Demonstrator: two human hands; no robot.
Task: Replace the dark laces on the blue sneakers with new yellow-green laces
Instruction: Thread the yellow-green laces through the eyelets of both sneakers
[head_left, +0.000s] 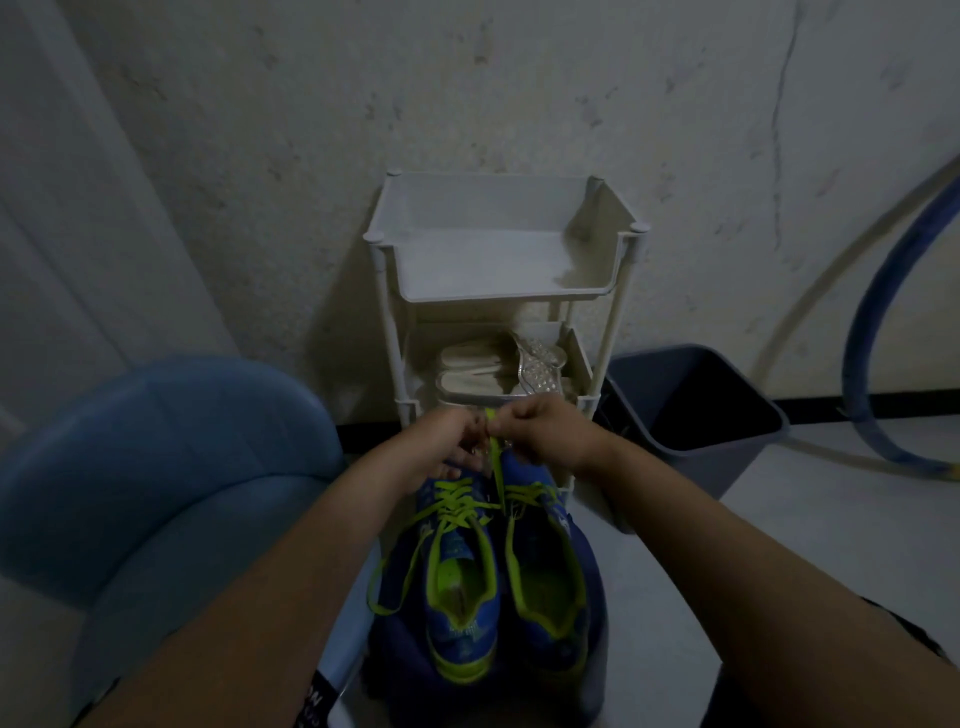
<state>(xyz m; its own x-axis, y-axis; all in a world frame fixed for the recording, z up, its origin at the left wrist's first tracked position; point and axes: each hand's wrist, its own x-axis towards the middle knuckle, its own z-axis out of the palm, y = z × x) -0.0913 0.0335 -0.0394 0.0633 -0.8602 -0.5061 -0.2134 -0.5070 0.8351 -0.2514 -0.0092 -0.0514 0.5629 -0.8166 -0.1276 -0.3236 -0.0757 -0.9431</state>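
— While the hands meet above the toes, what have they got?
— The left hand (452, 441) and right hand (540, 431) both have curled fingers and pinch one yellow-green lace (497, 467) between them. The strand runs from the fingertips down to the front eyelets of the half-laced sneaker (550, 587).
— And its partner?
— The laced sneaker (460, 597) lies touching it on the left of the view, with yellow-green lace crossed up the front and loose ends trailing off its side. Both are blue with yellow-green lining, toes pointing away, and sit on something dark blue that I cannot make out.
— Any writing?
— The patches on the sneakers are too blurred to read. A black tag (318, 701) at the bottom edge has white letters, but they are cut off.
— What lies beyond?
— A blue chair (171, 452) stands to the left. A white rack (498, 270) stands against the wall just past the hands, with pale sandals (498, 369) on its lower shelf. A dark bin (696, 410) stands to its right, and a blue hoop (872, 332) leans on the wall beyond that.
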